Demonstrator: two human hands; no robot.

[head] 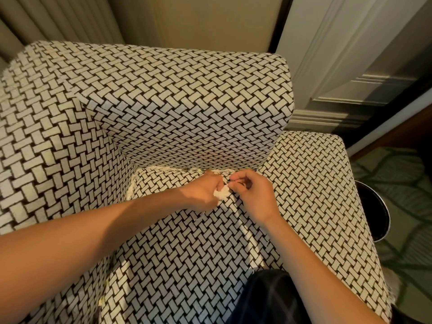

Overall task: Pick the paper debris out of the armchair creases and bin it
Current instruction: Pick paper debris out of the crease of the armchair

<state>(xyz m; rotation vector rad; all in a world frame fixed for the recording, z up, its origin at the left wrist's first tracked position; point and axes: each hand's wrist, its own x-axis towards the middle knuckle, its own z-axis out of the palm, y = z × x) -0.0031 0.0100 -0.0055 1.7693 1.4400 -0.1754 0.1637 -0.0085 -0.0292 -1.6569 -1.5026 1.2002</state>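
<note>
One armchair [187, 101] — left hand [203, 193] grips one paper wad [222, 193]; right hand [253, 195] curled at crease, hold unclear.

The armchair [187, 253] seat, in woven black-and-white cloth, bears the left hand [203, 192], which grips a white paper wad [222, 193], and the right hand [254, 195] just beside it, near the back crease.

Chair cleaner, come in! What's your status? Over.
Left hand holds paper wad. Right hand picks at seat crease. Bin beside armchair; way clear.
</note>
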